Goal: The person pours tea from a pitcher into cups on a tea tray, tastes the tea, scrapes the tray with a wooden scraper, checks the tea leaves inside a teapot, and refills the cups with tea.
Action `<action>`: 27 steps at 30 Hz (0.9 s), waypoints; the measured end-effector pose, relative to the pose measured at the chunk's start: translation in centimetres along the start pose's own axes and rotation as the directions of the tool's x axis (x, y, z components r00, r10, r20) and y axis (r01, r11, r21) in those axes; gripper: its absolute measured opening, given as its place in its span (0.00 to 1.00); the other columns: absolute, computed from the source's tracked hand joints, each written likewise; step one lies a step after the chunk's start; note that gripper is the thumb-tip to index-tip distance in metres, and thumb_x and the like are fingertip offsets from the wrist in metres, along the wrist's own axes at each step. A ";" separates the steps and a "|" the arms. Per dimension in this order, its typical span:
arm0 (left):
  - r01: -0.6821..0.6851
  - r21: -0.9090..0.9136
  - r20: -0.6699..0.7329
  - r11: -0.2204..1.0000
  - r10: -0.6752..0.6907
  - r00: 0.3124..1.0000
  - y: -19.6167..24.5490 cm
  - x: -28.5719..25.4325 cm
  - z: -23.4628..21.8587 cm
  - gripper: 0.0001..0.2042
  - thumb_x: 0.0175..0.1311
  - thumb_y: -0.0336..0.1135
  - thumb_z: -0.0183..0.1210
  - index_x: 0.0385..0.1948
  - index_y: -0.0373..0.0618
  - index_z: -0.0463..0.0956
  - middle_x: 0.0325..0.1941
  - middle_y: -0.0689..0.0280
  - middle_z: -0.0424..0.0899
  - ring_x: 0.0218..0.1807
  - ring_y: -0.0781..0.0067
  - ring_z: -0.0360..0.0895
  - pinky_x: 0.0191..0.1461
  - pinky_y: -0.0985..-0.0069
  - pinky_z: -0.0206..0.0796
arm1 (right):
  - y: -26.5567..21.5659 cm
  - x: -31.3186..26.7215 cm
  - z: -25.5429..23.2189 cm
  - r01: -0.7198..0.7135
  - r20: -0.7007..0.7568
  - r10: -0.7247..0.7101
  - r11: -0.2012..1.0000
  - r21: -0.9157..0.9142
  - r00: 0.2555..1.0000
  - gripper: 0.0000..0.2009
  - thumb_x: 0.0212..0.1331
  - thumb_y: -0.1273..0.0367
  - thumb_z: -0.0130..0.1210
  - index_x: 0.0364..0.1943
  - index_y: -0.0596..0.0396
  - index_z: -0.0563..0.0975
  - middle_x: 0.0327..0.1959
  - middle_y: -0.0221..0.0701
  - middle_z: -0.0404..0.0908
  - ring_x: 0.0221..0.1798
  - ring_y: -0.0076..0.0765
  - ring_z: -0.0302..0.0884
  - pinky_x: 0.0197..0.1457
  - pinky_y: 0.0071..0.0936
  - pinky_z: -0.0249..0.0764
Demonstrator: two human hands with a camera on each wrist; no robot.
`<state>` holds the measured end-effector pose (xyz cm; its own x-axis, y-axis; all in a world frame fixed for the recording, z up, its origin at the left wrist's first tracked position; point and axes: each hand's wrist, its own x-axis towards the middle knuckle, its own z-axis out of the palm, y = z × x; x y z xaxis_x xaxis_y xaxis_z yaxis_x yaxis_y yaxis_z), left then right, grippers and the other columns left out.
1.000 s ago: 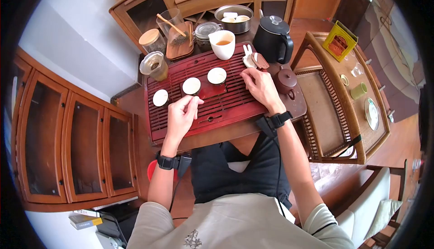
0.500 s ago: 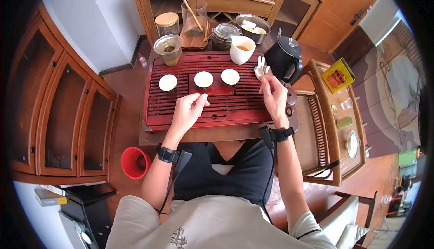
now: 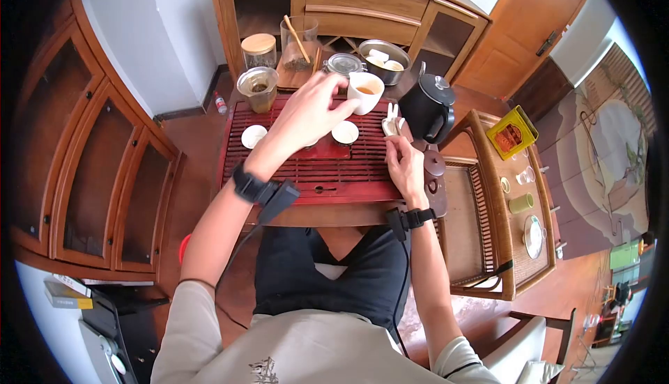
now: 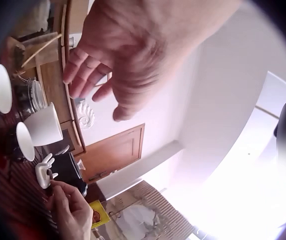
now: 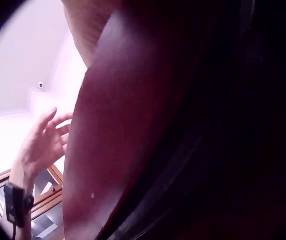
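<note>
My left hand [image 3: 313,109] stretches over the tea tray [image 3: 279,189], its fingers spread at the left side of a white pitcher [image 3: 366,95] with amber tea. In the left wrist view its fingers [image 4: 80,75] are loosely bent with nothing between them. White cups, one left [image 3: 254,136] and one right [image 3: 345,132], stand on the tray; the left hand mostly hides another between them. My right hand [image 3: 405,164] rests at the tray's right edge, fingers loosely curled, just below a small white ornament [image 3: 391,125]. A brown teapot [image 3: 433,164] stands right beside it.
Behind the tray stand a strainer cup [image 3: 258,88], a glass jar [image 3: 345,63] and a metal bowl [image 3: 387,62]. A black kettle [image 3: 426,109] is at the back right. The rattan cart [image 3: 519,244] stands to the right.
My left hand has moved forward and right, from the tray's front over the cups to the pitcher. The right hand stays by the ornament. The head view has shifted.
</note>
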<state>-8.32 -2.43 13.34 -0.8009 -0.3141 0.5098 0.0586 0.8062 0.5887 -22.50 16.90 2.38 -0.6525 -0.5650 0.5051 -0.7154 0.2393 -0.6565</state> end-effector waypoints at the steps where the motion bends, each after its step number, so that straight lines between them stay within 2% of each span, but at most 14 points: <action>1: -0.117 0.125 0.008 0.985 0.117 0.993 -1.0 1.6 1.0 0.25 0.63 0.48 0.60 0.55 0.39 0.70 0.56 0.52 0.73 0.55 0.57 0.76 0.59 0.63 0.68 | 0.1 0.0 0.1 -0.034 0.003 0.034 0.999 0.019 0.999 0.06 0.62 0.71 0.55 0.39 0.57 0.78 0.30 0.48 0.82 0.36 0.55 0.81 0.38 0.40 0.75; 2: -0.048 0.167 0.145 0.985 0.023 0.989 -0.7 3.3 1.6 0.31 0.61 0.52 0.61 0.61 0.42 0.67 0.64 0.48 0.67 0.65 0.46 0.67 0.67 0.57 0.60 | 0.1 0.0 0.0 -0.037 -0.010 0.037 0.999 0.025 0.999 0.06 0.62 0.71 0.55 0.39 0.57 0.78 0.30 0.48 0.82 0.36 0.55 0.81 0.38 0.40 0.75; 4: 0.004 0.346 0.124 0.938 -0.050 0.991 -0.6 4.7 4.3 0.37 0.58 0.58 0.61 0.66 0.45 0.64 0.70 0.41 0.57 0.69 0.38 0.61 0.71 0.55 0.56 | 0.1 -0.1 -0.1 -0.037 -0.002 0.037 0.999 0.034 0.999 0.06 0.62 0.71 0.55 0.39 0.57 0.78 0.30 0.48 0.82 0.36 0.54 0.81 0.39 0.40 0.76; 5: 0.092 0.332 0.168 0.939 -0.154 0.974 -0.6 5.5 5.3 0.43 0.54 0.64 0.61 0.70 0.51 0.59 0.74 0.35 0.46 0.72 0.31 0.52 0.73 0.52 0.50 | -0.1 -0.1 -0.1 -0.046 -0.001 0.046 0.998 0.033 0.999 0.06 0.61 0.71 0.55 0.39 0.57 0.78 0.31 0.47 0.82 0.36 0.54 0.82 0.40 0.40 0.76; 6: 0.077 0.338 0.180 0.938 -0.144 0.973 -0.7 6.1 6.2 0.43 0.54 0.64 0.61 0.70 0.51 0.59 0.74 0.35 0.46 0.72 0.31 0.52 0.73 0.52 0.50 | -0.2 -0.1 -0.2 -0.015 -0.006 0.015 0.999 0.034 1.000 0.06 0.61 0.71 0.55 0.39 0.56 0.79 0.30 0.47 0.82 0.36 0.54 0.82 0.40 0.41 0.76; 9: 0.226 0.442 0.090 0.868 -0.294 0.952 -0.3 7.3 8.4 0.49 0.49 0.68 0.62 0.73 0.58 0.52 0.76 0.37 0.39 0.75 0.28 0.43 0.72 0.44 0.49 | -0.4 -0.1 -0.4 0.011 0.006 -0.011 1.000 0.020 1.000 0.06 0.62 0.70 0.53 0.38 0.55 0.79 0.31 0.47 0.82 0.37 0.53 0.82 0.41 0.41 0.76; 12: 0.274 0.477 0.101 0.835 -0.361 0.927 -0.8 7.7 9.4 0.49 0.49 0.68 0.63 0.72 0.59 0.52 0.77 0.39 0.35 0.73 0.25 0.46 0.67 0.37 0.52 | 0.0 -0.1 -0.2 0.011 0.013 -0.012 1.000 0.025 1.000 0.07 0.63 0.68 0.52 0.38 0.54 0.79 0.31 0.46 0.82 0.38 0.54 0.81 0.43 0.43 0.76; 13: 0.268 0.531 0.066 0.804 -0.354 0.933 -1.2 7.7 9.8 0.47 0.50 0.69 0.61 0.72 0.59 0.54 0.74 0.38 0.47 0.69 0.30 0.58 0.66 0.43 0.58 | 0.0 -0.1 -0.2 0.011 0.015 -0.011 1.000 0.024 1.000 0.07 0.63 0.68 0.53 0.39 0.54 0.78 0.30 0.46 0.82 0.37 0.54 0.81 0.42 0.43 0.76; 14: 0.256 0.538 0.074 0.803 -0.348 0.934 -1.6 7.9 10.0 0.47 0.50 0.69 0.61 0.72 0.59 0.54 0.74 0.38 0.47 0.69 0.30 0.58 0.66 0.43 0.58 | 0.1 0.0 -0.2 0.003 0.005 -0.004 1.000 0.029 1.000 0.07 0.63 0.68 0.53 0.39 0.54 0.78 0.30 0.46 0.82 0.37 0.54 0.81 0.42 0.43 0.76; 16: 0.239 0.519 0.152 0.821 -0.363 0.919 -2.4 8.1 10.0 0.44 0.51 0.68 0.60 0.69 0.57 0.59 0.67 0.39 0.61 0.62 0.34 0.69 0.62 0.50 0.63 | 0.1 0.0 0.0 0.019 -0.004 -0.019 0.999 0.041 1.000 0.06 0.63 0.68 0.52 0.38 0.54 0.78 0.30 0.46 0.82 0.37 0.54 0.81 0.42 0.44 0.76; 17: 0.193 0.539 0.111 0.820 -0.297 0.948 -2.6 7.9 10.0 0.39 0.53 0.65 0.61 0.66 0.58 0.64 0.60 0.41 0.71 0.56 0.38 0.75 0.58 0.52 0.68 | 0.1 0.0 0.0 0.011 -0.010 -0.011 0.999 0.046 1.000 0.06 0.63 0.68 0.52 0.38 0.54 0.78 0.30 0.46 0.82 0.37 0.54 0.81 0.42 0.44 0.76; 20: 0.172 0.544 0.211 0.821 -0.332 0.919 -2.2 8.4 9.0 0.38 0.56 0.65 0.57 0.68 0.61 0.61 0.62 0.38 0.69 0.59 0.38 0.74 0.61 0.52 0.67 | 0.0 -0.1 -0.2 -0.026 0.005 0.026 0.999 0.022 1.000 0.06 0.63 0.68 0.52 0.37 0.55 0.77 0.29 0.46 0.81 0.36 0.54 0.81 0.41 0.44 0.75; 25: 0.015 0.404 0.365 0.914 -0.176 0.914 -4.5 9.4 7.8 0.36 0.52 0.43 0.60 0.68 0.57 0.62 0.55 0.36 0.73 0.62 0.41 0.69 0.67 0.60 0.62 | 0.1 -0.1 -0.2 0.021 -0.008 -0.020 0.999 0.032 1.000 0.06 0.61 0.69 0.52 0.37 0.55 0.77 0.28 0.45 0.81 0.35 0.53 0.81 0.40 0.43 0.76; 27: 0.026 0.306 0.470 0.952 -0.175 0.865 -5.2 9.9 7.1 0.33 0.51 0.39 0.61 0.65 0.58 0.65 0.63 0.37 0.65 0.69 0.42 0.61 0.71 0.61 0.57 | 0.3 -0.2 -0.2 0.018 -0.015 -0.017 0.999 0.033 1.000 0.06 0.60 0.70 0.52 0.37 0.55 0.77 0.28 0.45 0.81 0.34 0.52 0.81 0.40 0.43 0.76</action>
<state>-20.80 -6.16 10.83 -0.9832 -0.1773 0.0434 -0.1476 0.9123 0.3820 -22.64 17.18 2.19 -0.6438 -0.5571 0.5245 -0.7181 0.2030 -0.6657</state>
